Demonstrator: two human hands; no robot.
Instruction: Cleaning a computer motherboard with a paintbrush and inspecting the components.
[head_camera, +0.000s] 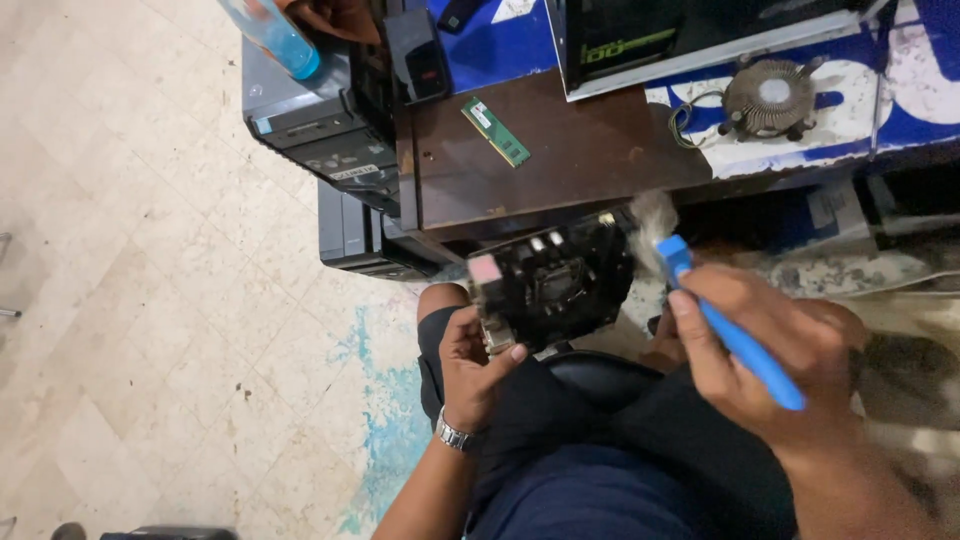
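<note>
A: Holding a black circuit board (555, 285) up over the lap, tilted, component side to the camera. Left hand (478, 362) has its grip closed on the board's near-left edge, thumb on the face by the metal port block. Wristwatch (455, 435) on that wrist.

B: Right hand?

A: Right hand (775, 350) has its grip wrapped tight round a blue-handled brush (735, 335). The pale bristles (652, 228) touch the board's upper-right corner.

B: What's around it?

A: Brown bench (580, 160) just beyond the board, its front edge close to the board's top. A green memory stick (495, 131) lies flat on it, well apart from both hands. A round cooler with copper fins (770, 97) sits on the blue-and-white surface to the right, wire trailing. An open computer case (640, 35) stands at the bench's far edge.

B: Anything in the way?

A: Two dark computer towers (345, 190) stand on the tiled floor (150, 280) at the bench's left side, close to the left knee. At top left, another person's hand (335, 15) holds a light blue bottle (272, 35) over one tower, clear of the board.
</note>
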